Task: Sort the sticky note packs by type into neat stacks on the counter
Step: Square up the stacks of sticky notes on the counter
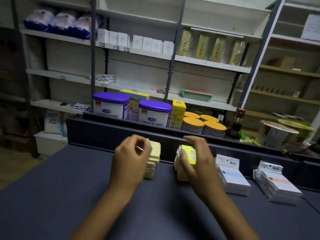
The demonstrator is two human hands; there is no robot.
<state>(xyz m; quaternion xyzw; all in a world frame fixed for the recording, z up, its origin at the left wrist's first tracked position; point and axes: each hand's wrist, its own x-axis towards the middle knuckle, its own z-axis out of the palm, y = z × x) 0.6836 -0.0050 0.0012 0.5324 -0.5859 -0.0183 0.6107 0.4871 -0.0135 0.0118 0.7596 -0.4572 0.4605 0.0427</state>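
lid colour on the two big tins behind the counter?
Purple lids, white bodies; head view.

On the dark blue desk (69, 196) 4 stacks of sticky note packs stand in a row along the raised back ledge (121, 130): a pale yellow stack (153, 163), a bright yellow stack (188, 154), a white stack with blue print (233, 179) and, well apart at the far right, a white stack with pink print (278, 186). The left hand (129, 158) curls its fingers against the pale yellow stack, while the right hand (199, 161) holds the top bright yellow pack, slightly blurred. Behind the ledge stand 2 purple-lidded tins (110, 104), orange-lidded tins (204, 125) and shelves (207, 63) of boxes.
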